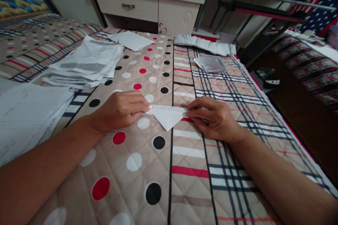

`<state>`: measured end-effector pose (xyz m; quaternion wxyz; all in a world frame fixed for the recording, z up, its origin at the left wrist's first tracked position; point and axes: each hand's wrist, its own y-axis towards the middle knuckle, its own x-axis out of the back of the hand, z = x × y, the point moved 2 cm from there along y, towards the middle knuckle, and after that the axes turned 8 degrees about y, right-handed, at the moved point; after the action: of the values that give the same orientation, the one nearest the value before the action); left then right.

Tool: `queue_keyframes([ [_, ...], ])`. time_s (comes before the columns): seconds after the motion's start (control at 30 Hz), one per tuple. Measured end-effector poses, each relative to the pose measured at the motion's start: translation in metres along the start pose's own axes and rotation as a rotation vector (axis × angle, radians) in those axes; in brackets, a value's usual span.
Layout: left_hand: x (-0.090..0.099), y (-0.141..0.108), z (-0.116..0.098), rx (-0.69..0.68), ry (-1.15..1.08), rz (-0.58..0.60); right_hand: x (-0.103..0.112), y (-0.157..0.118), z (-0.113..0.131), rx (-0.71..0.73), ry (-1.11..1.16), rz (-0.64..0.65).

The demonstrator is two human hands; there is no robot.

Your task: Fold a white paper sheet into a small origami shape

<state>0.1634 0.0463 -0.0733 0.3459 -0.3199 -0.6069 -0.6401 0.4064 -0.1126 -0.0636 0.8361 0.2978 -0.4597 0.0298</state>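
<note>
A small folded white paper (169, 116) lies over the patterned bedspread (142, 179), its triangular flap pointing toward me and a printed strip along its far edge. My left hand (124, 109) pinches the paper's left end between thumb and fingers. At the right end, my right hand (212, 117) grips the paper in the same way, fingertips closed on its narrow tip. Both hands rest low on the bedspread, palms turned inward.
Stacked printed sheets (84, 63) lie at the left, with another paper pile (29, 112) nearer. Folded papers (132, 40) sit farther back. A row of folded white pieces (206, 44) and a flat packet (210, 63) lie back right. Beyond stands a white dresser (139, 5).
</note>
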Motion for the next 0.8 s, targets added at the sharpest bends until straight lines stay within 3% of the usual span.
queue_keyframes([
  [0.4,-0.0012,-0.0008,0.0006,0.012,-0.001,0.007,0.0017,0.0007,-0.0070,-0.033,0.142,0.006],
  [0.8,-0.0013,-0.0017,0.0015,0.022,-0.009,0.015,0.0019,-0.0003,-0.0052,0.016,-0.040,0.062],
])
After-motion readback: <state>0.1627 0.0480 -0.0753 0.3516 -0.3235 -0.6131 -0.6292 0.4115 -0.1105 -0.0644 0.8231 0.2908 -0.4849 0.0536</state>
